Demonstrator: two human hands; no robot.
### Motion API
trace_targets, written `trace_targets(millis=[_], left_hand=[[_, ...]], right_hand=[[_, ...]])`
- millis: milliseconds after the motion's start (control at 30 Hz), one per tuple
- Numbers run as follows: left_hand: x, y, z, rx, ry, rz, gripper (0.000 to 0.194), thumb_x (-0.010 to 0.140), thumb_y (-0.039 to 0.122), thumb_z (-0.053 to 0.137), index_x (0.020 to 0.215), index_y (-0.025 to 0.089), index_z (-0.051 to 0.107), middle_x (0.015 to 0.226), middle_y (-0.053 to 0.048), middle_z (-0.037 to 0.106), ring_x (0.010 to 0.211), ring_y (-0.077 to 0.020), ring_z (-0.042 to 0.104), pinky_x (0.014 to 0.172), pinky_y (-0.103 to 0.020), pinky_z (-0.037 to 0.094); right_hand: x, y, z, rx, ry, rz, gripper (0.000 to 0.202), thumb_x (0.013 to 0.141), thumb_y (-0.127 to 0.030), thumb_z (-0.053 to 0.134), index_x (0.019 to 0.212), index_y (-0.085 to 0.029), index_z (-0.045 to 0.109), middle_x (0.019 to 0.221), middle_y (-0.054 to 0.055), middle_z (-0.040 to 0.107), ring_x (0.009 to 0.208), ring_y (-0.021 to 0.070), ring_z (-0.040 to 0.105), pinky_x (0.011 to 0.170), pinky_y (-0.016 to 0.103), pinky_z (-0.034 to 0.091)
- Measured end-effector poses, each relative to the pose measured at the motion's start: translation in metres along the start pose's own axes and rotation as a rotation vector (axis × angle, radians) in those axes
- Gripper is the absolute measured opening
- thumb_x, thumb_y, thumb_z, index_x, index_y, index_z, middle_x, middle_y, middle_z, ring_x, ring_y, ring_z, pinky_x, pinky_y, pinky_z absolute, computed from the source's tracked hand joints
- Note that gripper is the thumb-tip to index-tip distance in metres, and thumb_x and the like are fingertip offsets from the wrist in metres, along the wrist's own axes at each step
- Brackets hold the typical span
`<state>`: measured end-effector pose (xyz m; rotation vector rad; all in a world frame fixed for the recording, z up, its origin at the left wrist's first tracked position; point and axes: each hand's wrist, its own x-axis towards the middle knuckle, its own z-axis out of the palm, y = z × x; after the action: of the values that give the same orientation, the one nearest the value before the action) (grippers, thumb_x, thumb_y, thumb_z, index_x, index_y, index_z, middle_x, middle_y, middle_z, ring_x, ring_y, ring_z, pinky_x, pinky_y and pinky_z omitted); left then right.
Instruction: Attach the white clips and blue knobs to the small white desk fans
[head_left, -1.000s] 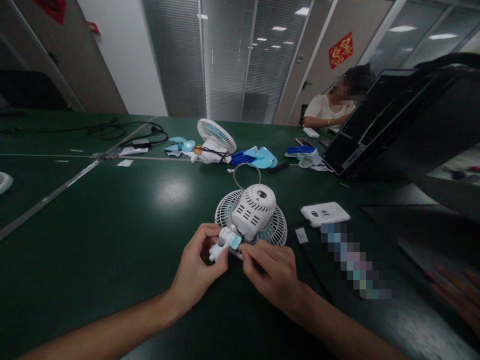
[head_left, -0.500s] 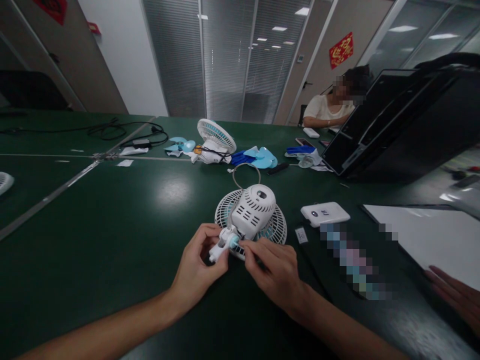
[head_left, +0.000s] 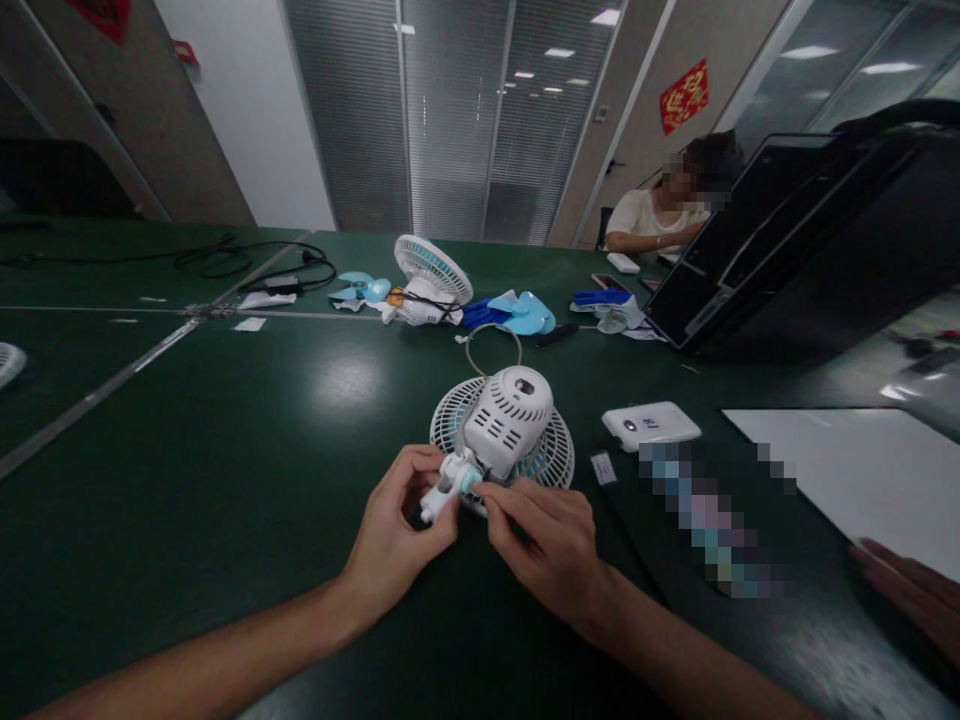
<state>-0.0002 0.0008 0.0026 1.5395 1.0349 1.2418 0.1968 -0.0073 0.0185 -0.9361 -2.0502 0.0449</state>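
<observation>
A small white fan point(head_left: 510, 415) lies grille-down on the green table, its motor housing facing up. My left hand point(head_left: 401, 520) grips the white bracket point(head_left: 444, 488) at the fan's near end between thumb and fingers. On the right side of that bracket sits a light blue knob point(head_left: 470, 479). My right hand point(head_left: 547, 530) is closed, with its thumb and index fingertip at the knob; whether anything small is pinched there cannot be made out. A thin wire ring point(head_left: 493, 350) stands out behind the housing.
Behind are a second fan point(head_left: 431, 275), blue blades point(head_left: 527, 313), gloves point(head_left: 607, 303) and black cables point(head_left: 225, 260). To the right lie a white power bank point(head_left: 651, 426), a white board point(head_left: 855, 460) and another person's hand point(head_left: 907, 590). A person point(head_left: 652, 215) sits beyond black equipment point(head_left: 810, 240).
My right index fingertip has shifted slightly left against the blue knob. My left hand keeps its hold on the bracket, and the fan lies as before.
</observation>
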Motion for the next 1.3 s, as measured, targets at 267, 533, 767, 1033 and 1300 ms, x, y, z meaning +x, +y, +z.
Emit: trace_targets(millis=[267,533,767,1033,1300], left_hand=[[-0.0003,0.0024,-0.0013,0.003,0.015,-0.013,0.026,0.084,0.013,0.066,0.108,0.021,0.059,0.108,-0.004,0.059,0.085,-0.0171,0.064,0.077,-0.027,0.053],[-0.0006,0.0007,-0.0012,-0.002,0.004,-0.012,0.025,0.085,0.013,0.065,0.108,0.021,0.059,0.109,-0.004,0.058,0.087,-0.0171,0.063,0.079,-0.028,0.052],[0.0006,0.0033,-0.0013,-0.003,-0.003,-0.013,0.023,0.087,0.014,0.064,0.109,0.021,0.058,0.108,-0.004,0.057,0.088,-0.0176,0.062,0.079,-0.028,0.051],[0.0002,0.0033,-0.0007,-0.007,0.001,0.004,0.024,0.086,0.012,0.064,0.107,0.021,0.059,0.108,-0.003,0.057,0.088,-0.0168,0.062,0.079,-0.027,0.051],[0.0002,-0.0002,-0.0014,0.000,0.001,0.000,0.025,0.086,0.013,0.066,0.108,0.022,0.060,0.110,-0.003,0.057,0.087,-0.0167,0.062,0.077,-0.027,0.052]], right_hand=[[0.0031,0.0029,-0.0015,-0.027,-0.008,0.040,0.019,0.095,-0.015,0.055,0.106,-0.021,0.070,0.081,-0.001,0.070,0.065,0.0093,0.064,0.059,0.025,0.046],[0.0010,0.0034,-0.0001,-0.017,-0.045,0.055,0.017,0.096,-0.015,0.054,0.102,-0.020,0.069,0.079,0.000,0.069,0.064,0.0098,0.062,0.058,0.024,0.045],[-0.0024,0.0049,0.0010,0.008,-0.043,0.060,0.018,0.095,-0.015,0.054,0.103,-0.020,0.069,0.080,-0.001,0.069,0.065,0.0100,0.063,0.060,0.025,0.045],[-0.0034,-0.0015,0.0027,0.017,-0.065,0.014,0.019,0.095,-0.015,0.057,0.109,-0.021,0.069,0.078,-0.001,0.068,0.064,0.0099,0.062,0.062,0.025,0.045],[-0.0013,0.0060,-0.0015,-0.009,-0.041,0.061,0.021,0.096,-0.015,0.055,0.111,-0.021,0.068,0.084,0.000,0.071,0.068,0.0100,0.064,0.062,0.025,0.045]])
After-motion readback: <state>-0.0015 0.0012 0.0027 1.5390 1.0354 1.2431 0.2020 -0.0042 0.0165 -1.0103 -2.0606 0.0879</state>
